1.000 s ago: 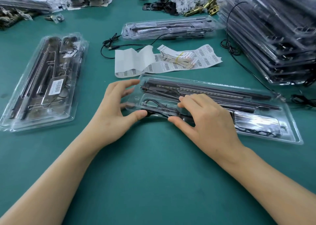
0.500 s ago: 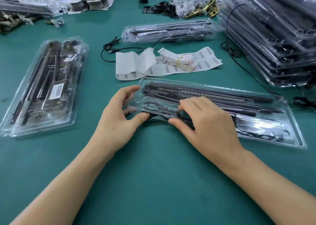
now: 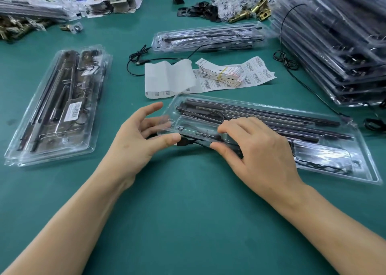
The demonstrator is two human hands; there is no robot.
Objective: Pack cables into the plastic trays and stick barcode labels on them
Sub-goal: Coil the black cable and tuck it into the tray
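I identify this location as a packing station in a small factory or assembly workshop. Indicators: a work table (image 3: 188, 222) covered with a green mat; a tall stack of filled clear trays (image 3: 334, 45) at the right; a smaller pile of trays (image 3: 58, 107) at the left, the top one bearing a barcode sticker; loose sheets of barcode labels (image 3: 257, 74) at centre; bagged brass fittings (image 3: 257, 9) along the far edge.

The clear tray (image 3: 364, 171) lies across the green table (image 3: 188, 212), long black bars (image 3: 271, 114) inside. A black cable (image 3: 183, 143) pokes out its near edge. Barcode labels (image 3: 260, 75) lie just behind.
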